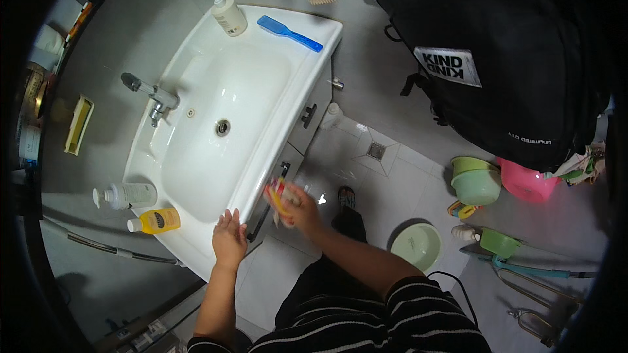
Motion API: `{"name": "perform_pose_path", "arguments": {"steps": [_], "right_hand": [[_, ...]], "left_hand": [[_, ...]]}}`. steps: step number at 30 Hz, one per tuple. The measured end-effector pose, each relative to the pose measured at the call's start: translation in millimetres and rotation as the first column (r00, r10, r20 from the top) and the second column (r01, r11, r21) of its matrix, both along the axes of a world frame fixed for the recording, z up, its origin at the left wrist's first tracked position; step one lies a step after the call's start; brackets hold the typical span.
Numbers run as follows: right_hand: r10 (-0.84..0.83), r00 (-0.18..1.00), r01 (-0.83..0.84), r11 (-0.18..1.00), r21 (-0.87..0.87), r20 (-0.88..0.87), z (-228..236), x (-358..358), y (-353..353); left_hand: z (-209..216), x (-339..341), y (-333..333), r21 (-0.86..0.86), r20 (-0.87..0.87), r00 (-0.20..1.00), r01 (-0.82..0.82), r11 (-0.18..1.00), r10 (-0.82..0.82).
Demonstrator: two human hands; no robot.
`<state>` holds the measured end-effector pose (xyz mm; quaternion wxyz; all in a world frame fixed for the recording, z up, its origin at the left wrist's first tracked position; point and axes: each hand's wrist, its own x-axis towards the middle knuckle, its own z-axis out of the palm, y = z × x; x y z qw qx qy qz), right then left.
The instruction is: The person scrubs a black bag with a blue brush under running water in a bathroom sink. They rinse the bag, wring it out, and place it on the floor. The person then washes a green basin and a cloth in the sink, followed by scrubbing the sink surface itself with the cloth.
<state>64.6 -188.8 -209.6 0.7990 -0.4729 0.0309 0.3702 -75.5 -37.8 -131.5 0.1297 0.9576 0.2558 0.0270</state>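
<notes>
My left hand [229, 238] rests on the front rim of the white sink [278, 132], its fingers stretched out and holding nothing. Just beyond that rim, over the cabinet front, my right hand [302, 212] is closed round a small yellow-and-red thing [280, 197]; blur and the fingers hide its exact kind. Beside the left hand, on the sink's corner, lies a yellow bottle with a white cap [161, 220]. Next to it is a white pump bottle [134, 195]. A chrome faucet [156, 97] stands at the back of the basin.
At the sink's far end are a blue brush [289, 33] and another pump bottle [229, 16]. A black backpack [497, 52] hangs at the right. On the floor stands a pale green basin [417, 247]. Green [476, 185] and pink basins [526, 182] hang by the right wall.
</notes>
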Motion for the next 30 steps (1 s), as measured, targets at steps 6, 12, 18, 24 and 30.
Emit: {"name": "perform_pose_path", "arguments": {"steps": [6,12,18,24,30], "right_hand": [[-0.124,0.966,0.13,0.991,0.013,-0.229,52,64,-63],[-0.01,0.96,0.039,0.994,0.1,-0.279,131,44,-102],[0.328,0.92,-0.343,0.939,0.038,0.214,126,76,-98],[0.519,0.818,-0.575,0.747,0.333,0.248,195,132,-11],[0.678,0.64,-0.737,0.675,0.039,0.362,241,134,101]], "left_hand": [[20,27,-41,-0.074,0.186,0.981,0.06,0.995,-0.046],[44,87,-138,-0.925,-0.252,0.875,-0.092,-0.369,0.413],[84,113,-124,-0.927,-0.093,0.903,0.075,-0.367,0.419],[137,127,-58,-0.889,-0.085,0.953,0.06,-0.454,0.291],[155,113,16,-0.682,0.114,0.906,0.369,-0.631,0.407]]}}
